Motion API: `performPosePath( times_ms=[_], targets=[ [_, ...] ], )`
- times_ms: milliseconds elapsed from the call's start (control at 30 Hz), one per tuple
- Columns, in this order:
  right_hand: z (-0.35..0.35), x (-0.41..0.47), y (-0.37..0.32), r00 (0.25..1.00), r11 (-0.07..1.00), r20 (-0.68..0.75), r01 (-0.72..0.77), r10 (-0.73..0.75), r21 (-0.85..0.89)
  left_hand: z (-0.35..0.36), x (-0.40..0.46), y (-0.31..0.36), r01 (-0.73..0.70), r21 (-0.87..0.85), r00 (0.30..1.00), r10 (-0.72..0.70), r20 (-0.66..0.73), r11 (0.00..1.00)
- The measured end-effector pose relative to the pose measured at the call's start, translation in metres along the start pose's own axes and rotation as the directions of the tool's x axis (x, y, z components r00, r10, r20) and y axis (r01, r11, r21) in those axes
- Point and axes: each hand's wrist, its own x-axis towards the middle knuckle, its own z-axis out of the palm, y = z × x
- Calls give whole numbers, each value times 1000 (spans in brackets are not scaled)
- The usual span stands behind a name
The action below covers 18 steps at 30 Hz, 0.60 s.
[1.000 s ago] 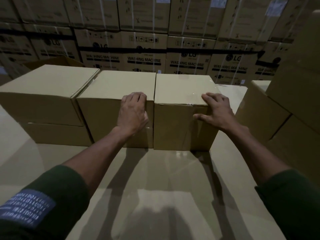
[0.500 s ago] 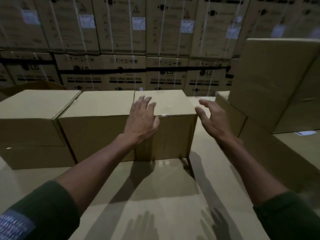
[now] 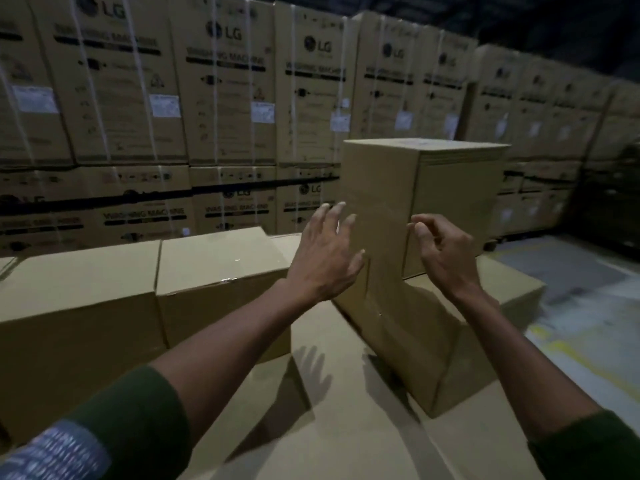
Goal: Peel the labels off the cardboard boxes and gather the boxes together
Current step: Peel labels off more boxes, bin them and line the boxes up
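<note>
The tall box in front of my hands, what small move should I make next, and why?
Probably close both hands onto the tall box to take hold of it. The left hand is spread open at its near face, and the right hand, fingers loosely curled, hovers at its corner edge; neither grips it yet. Two gathered boxes sit in a row to the left, so this one likely goes beside them.

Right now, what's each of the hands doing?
Left hand: open, fingers spread, holding nothing.
Right hand: fingers loosely curled, holding nothing.
</note>
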Motion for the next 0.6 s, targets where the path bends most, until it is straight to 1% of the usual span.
performPosePath(
  times_ms=[133,200,267,333,400,467,500,533,600],
  targets=[
    [-27,14,13,998,999,-69,-15,12,-36,-6,51,33,-75,-31,994,73,-87,997],
    [-38,23,17,998,997,-70,-16,11,-69,-11,76,48,-81,-57,990,74,-120,995],
    [-43,32,18,999,996,-40,-7,4,-85,-15,99,59,-64,-83,990,52,-134,995],
    [-50,41,19,1000,994,-28,-1,-2,-109,-15,122,72,-48,-76,993,39,-107,996],
    [-54,48,20,999,990,-28,11,-15,-142,-10,141,80,-27,-65,1000,26,-13,998],
    [-58,54,22,1000,988,-14,17,-20,-154,-3,154,83,5,-113,997,4,80,994],
    [-59,56,24,1000,988,-3,18,-19,-156,0,156,83,22,-154,995,-6,102,988],
    [-61,58,26,1000,987,6,18,-17,-159,3,156,82,32,-193,995,-13,102,981],
    [-64,63,32,1000,983,24,6,-2,-181,5,152,77,20,-217,999,-10,45,976]
  ],
)
